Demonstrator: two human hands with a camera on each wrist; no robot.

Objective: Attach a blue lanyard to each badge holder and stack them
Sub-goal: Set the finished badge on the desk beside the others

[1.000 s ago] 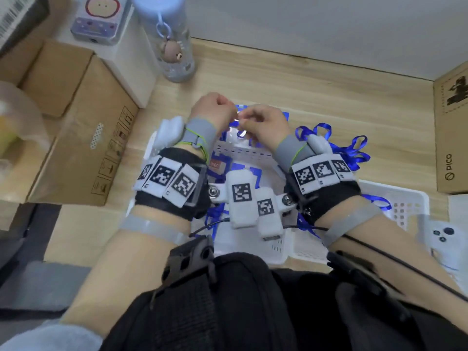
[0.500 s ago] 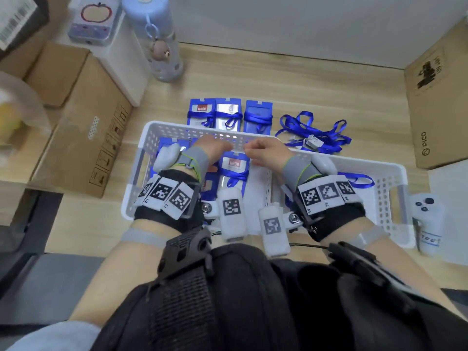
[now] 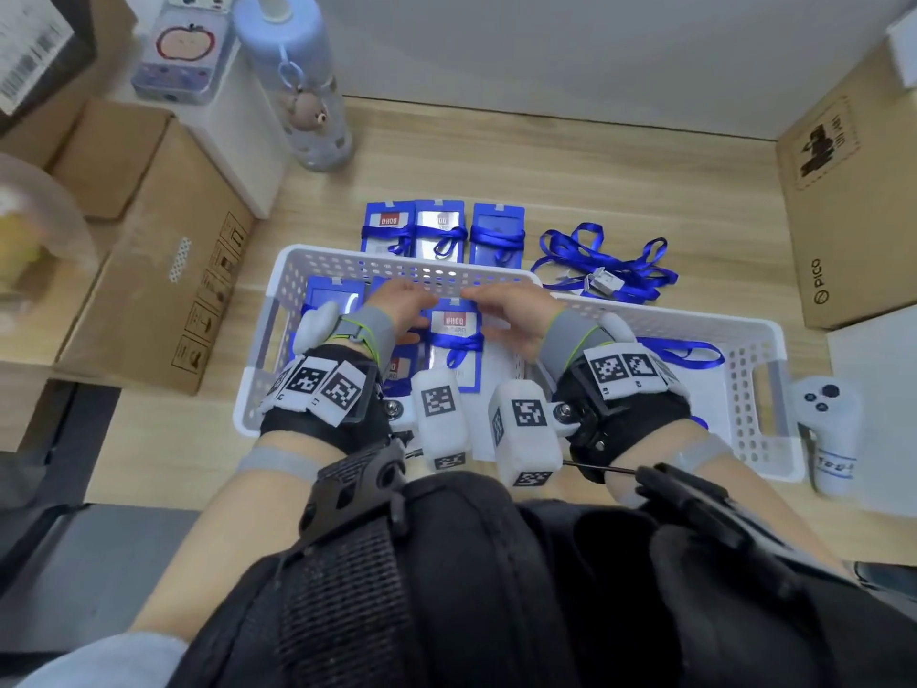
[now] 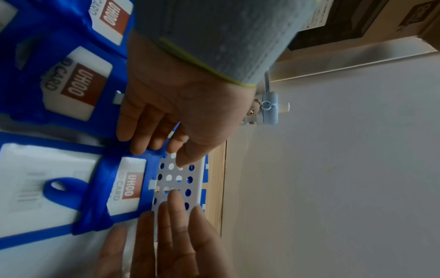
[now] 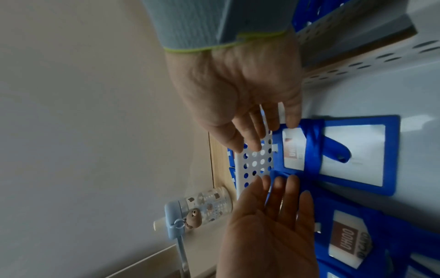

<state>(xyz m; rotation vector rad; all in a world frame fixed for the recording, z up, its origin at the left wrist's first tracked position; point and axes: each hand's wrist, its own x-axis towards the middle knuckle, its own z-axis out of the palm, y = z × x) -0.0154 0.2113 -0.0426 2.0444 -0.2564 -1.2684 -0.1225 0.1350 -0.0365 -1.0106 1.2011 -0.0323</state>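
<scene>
Resting in the white basket [image 3: 278, 310], a wrapped badge holder [image 3: 454, 350] lies between the left hand [image 3: 402, 302] and right hand [image 3: 511, 310], both flat-fingered, gripping nothing. Three finished holders [image 3: 441, 230] wait beyond; loose lanyards [image 3: 603, 265] remain.

Water bottle [image 3: 297, 86], cardboard boxes [image 3: 149, 270]

Both forearms reached forward into the white perforated plastic basket [image 3: 278, 310], wrists level and close together. Left hand [image 3: 404, 310] lay palm-down near the basket's far wall, fingers [image 4: 147, 131] straight and relaxed, holding nothing. Right hand [image 3: 511, 315] mirrored it just beside, fingers [image 5: 257, 127] extended, tips pointing toward the left hand's.
</scene>
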